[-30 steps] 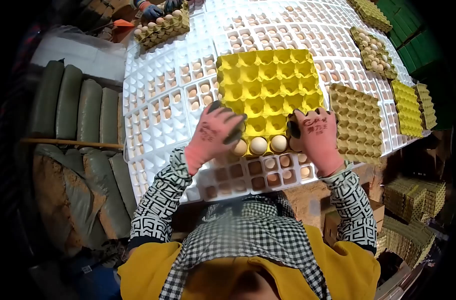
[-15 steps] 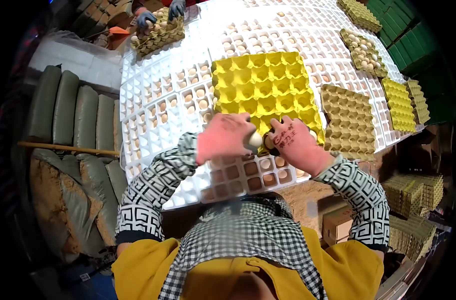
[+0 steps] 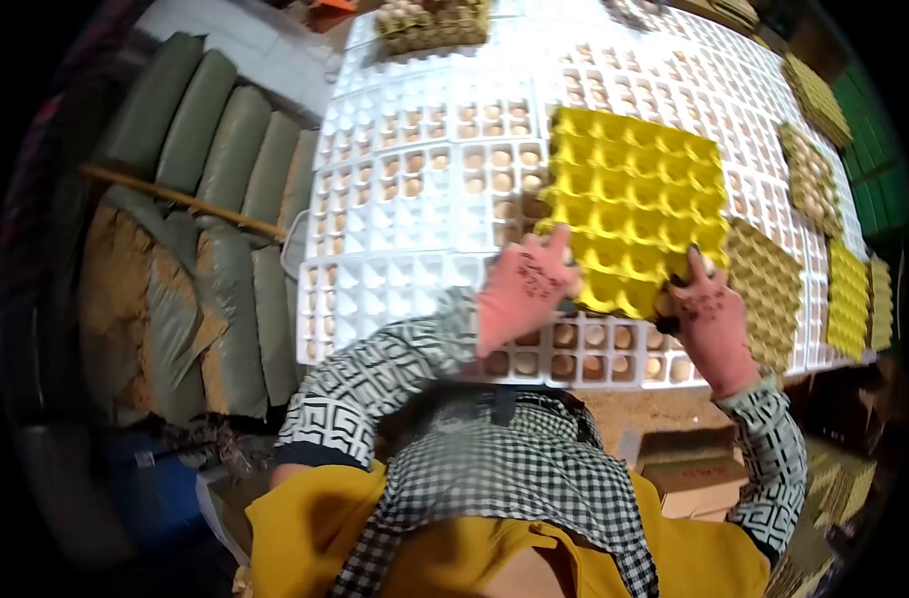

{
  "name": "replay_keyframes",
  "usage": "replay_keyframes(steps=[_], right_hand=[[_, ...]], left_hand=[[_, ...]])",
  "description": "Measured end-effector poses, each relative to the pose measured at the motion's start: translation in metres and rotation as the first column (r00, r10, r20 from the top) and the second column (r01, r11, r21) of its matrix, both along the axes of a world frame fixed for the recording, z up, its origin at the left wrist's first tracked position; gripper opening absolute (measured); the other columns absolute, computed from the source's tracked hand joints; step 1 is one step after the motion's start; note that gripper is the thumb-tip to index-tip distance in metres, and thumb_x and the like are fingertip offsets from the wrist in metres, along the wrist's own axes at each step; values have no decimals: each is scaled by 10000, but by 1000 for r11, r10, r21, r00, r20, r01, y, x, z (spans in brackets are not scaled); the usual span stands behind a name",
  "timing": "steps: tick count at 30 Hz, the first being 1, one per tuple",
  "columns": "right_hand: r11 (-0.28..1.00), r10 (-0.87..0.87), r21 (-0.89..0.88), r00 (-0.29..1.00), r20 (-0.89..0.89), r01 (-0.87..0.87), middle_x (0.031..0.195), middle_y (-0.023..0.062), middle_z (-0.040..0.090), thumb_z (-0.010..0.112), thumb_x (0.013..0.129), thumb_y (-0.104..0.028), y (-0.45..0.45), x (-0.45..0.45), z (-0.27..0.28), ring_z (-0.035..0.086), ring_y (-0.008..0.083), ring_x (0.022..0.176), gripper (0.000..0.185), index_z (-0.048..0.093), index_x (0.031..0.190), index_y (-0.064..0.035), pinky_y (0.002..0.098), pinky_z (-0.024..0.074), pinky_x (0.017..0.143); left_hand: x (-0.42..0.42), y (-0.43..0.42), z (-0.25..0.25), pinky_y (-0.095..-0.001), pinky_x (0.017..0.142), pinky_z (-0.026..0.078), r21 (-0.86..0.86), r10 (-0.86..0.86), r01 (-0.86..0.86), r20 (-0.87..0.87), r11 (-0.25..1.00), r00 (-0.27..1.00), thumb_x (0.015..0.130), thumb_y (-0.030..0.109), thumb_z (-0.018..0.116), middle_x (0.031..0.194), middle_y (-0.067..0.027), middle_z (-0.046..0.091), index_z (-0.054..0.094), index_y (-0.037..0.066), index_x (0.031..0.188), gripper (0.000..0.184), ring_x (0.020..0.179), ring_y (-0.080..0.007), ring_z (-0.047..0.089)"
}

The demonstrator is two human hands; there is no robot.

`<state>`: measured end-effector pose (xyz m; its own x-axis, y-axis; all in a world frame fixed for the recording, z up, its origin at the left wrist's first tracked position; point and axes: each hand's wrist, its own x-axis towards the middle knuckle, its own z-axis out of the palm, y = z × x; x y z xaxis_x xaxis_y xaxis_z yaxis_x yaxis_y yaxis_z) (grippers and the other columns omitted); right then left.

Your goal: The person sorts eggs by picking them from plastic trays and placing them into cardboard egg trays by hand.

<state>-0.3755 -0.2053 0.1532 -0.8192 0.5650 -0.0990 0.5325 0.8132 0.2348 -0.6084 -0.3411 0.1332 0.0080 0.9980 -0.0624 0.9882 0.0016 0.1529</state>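
A yellow egg tray point(image 3: 634, 204) with bare cups lies over the white trays in front of me. At its front left corner is my left hand point(image 3: 527, 284), in a pink glove, fingers curled around an egg point(image 3: 571, 259) that shows partly by the fingertips. My right hand point(image 3: 711, 324), in a matching glove, is closed at the front right corner, with part of an egg point(image 3: 708, 265) showing between its fingers. Whether either hand also grips the tray is hard to tell. Brown eggs point(image 3: 595, 336) sit in the white tray point(image 3: 524, 379) below my hands.
White trays point(image 3: 385, 204), some cups holding eggs, cover the table. A brown egg tray point(image 3: 763, 289) lies to the right, beyond it a smaller-looking yellow tray point(image 3: 848, 297) and an egg-filled tray point(image 3: 811, 179). Another filled tray point(image 3: 434, 30) stands far left. Sacks point(image 3: 240, 149) line the left side.
My hands have moved apart, from the tray's near edge to its two front corners. The view has turned, so the table sits further right. The other person's gloved hands have left the far-left tray's view.
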Motion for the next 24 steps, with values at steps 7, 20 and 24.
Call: replay_keyframes(steps=[7,20,24], right_hand=[[922,-278,-385,612,-741,-48,1375,242,505,824,685,-91,-16,15,39,562,353,1219,427,693,1078,12,420,489,1006],[790,-519,-563,752,-406,242,1371,171,476,767,779,-383,-108,-353,-169,615,316,1098,548,625,1265,-172,423,525,859],[832,-522,-458,719,-459,313,1342,177,513,751,795,-403,-97,-350,-191,597,336,1127,585,589,1307,-171,427,517,882]], left_hand=[[-98,-95,-54,-352,990,505,49,461,-656,671,753,581,717,215,823,1336,-188,468,631,53,1225,566,1120,-297,616],[-219,-112,-165,-422,999,451,83,553,-790,670,608,496,792,249,763,1304,-205,504,491,103,1366,652,1208,-371,520],[-258,-78,-171,-426,975,457,380,296,-757,754,532,586,814,122,710,1257,-187,528,546,44,1281,501,1153,-377,534]])
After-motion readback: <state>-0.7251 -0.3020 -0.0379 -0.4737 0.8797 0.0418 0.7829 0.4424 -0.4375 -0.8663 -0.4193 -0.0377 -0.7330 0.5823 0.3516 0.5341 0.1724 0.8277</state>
